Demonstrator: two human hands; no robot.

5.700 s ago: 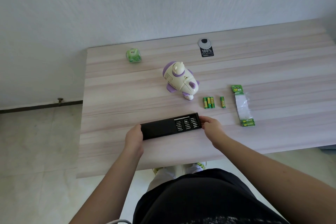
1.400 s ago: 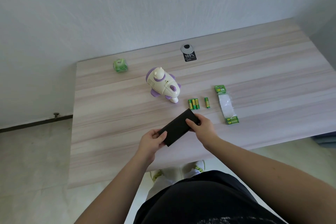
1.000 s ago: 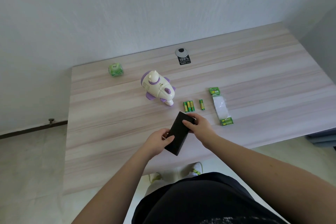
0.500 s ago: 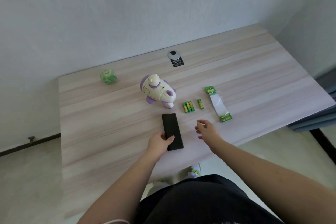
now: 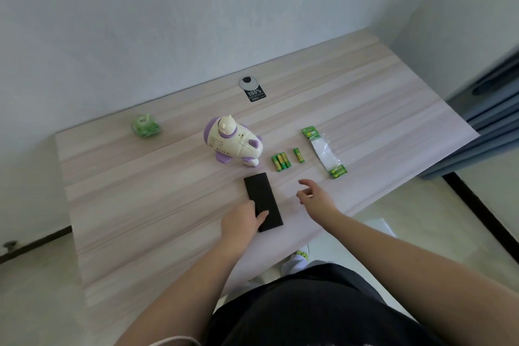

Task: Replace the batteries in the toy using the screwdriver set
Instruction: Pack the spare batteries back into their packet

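Note:
The black screwdriver set case (image 5: 261, 196) lies closed on the wooden table (image 5: 157, 205), pointing away from me. My left hand (image 5: 241, 222) holds its near end, thumb on top. My right hand (image 5: 314, 196) hovers to the right of the case with fingers apart, holding nothing. The white and purple toy (image 5: 233, 143) stands just beyond the case. To its right lie three green batteries (image 5: 280, 161) side by side and one single battery (image 5: 299, 155).
An opened green battery pack (image 5: 325, 152) lies right of the batteries. A green cube-shaped object (image 5: 146, 129) sits at the far left. A round cable port with a black sticker (image 5: 251, 88) is at the back. The table's right edge meets dark furniture (image 5: 494, 109).
The case was closed and turned from lying sideways to pointing away from me, then set down on the table. My right hand has let go of it and drawn off to the right.

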